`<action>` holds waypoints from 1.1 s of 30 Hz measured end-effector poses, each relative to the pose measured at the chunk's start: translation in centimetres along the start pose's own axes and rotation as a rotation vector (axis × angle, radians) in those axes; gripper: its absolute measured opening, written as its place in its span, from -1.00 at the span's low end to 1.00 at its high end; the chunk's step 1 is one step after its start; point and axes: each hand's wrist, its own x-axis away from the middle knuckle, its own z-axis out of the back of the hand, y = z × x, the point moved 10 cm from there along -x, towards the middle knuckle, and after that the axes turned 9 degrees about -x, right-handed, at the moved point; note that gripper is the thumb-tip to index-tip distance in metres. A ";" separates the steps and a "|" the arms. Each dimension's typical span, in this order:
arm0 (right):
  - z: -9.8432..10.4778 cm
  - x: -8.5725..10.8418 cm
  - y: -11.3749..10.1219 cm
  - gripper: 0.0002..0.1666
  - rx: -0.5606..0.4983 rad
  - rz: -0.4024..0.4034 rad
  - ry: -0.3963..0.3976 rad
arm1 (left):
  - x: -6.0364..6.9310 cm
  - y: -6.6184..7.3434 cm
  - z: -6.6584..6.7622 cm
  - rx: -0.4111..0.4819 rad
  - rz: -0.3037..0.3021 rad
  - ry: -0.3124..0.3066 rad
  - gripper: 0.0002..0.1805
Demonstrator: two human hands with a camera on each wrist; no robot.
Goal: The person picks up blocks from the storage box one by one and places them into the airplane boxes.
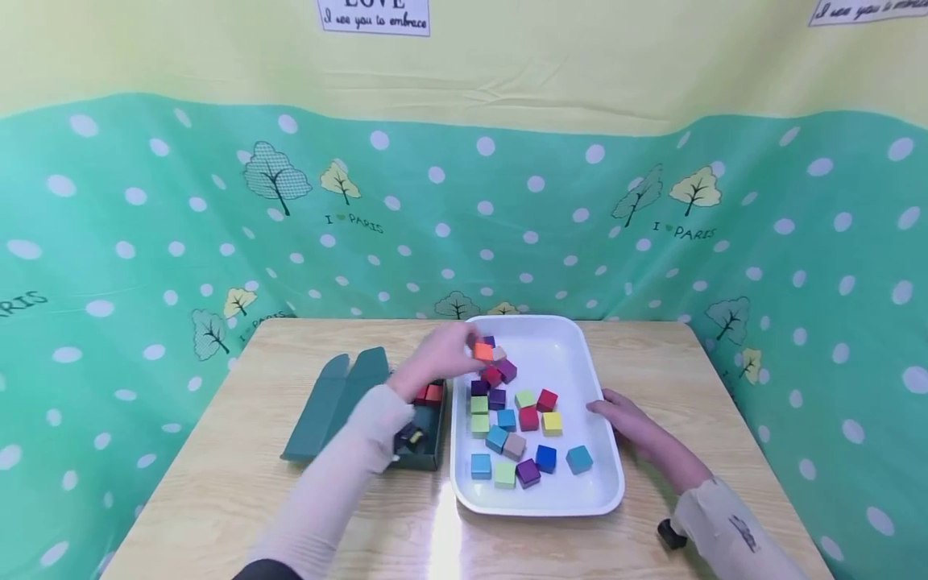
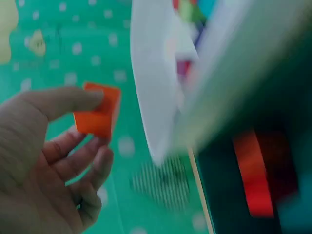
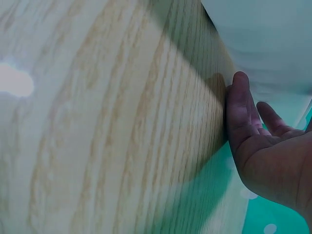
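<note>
Left hand (image 1: 448, 352): thumb and fingers closed in a pinch on the orange block, over the tray's far left side.
Right hand (image 1: 631, 419): fingers loosely extended, at the tray's right rim, with no block in grasp.
Orange block (image 1: 482, 352): in the left hand's fingertips, raised; well apart from the right hand.
White tray (image 1: 561, 354): between the hands, with loose blocks (image 1: 529, 419) in red, yellow, blue, light green, purple and beige, mostly toward left and near end.
Dark green box (image 1: 426, 461): just left of the tray, lid (image 1: 337, 407) folded out leftward; red blocks (image 1: 433, 393) inside, partly hidden by the left arm.
Table (image 1: 210, 467): pale wood grain, bright glare near the tray.
Cloth (image 1: 435, 177): green with white dots and trees, yellow above, around the table's back and sides.
</note>
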 end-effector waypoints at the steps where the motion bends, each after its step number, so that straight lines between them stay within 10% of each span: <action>1: 0.1 0.1 0.1 -0.17 0.000 -0.004 0.003 | 0.8 -1.4 0.6 0.006 0.013 0.004 -0.69; 6: 0.5 0.4 0.3 -0.13 -0.001 -0.003 0.001 | 4.4 -7.2 2.0 0.042 0.052 -0.033 -0.69; 11: 0.4 0.6 0.1 -0.12 0.003 -0.001 -0.009 | 6.5 -9.5 2.0 0.019 0.004 -0.082 -0.66; 33: -0.3 0.0 -0.1 -0.12 0.000 0.001 -0.042 | 8.3 -11.1 0.4 -0.436 -0.019 0.014 -0.67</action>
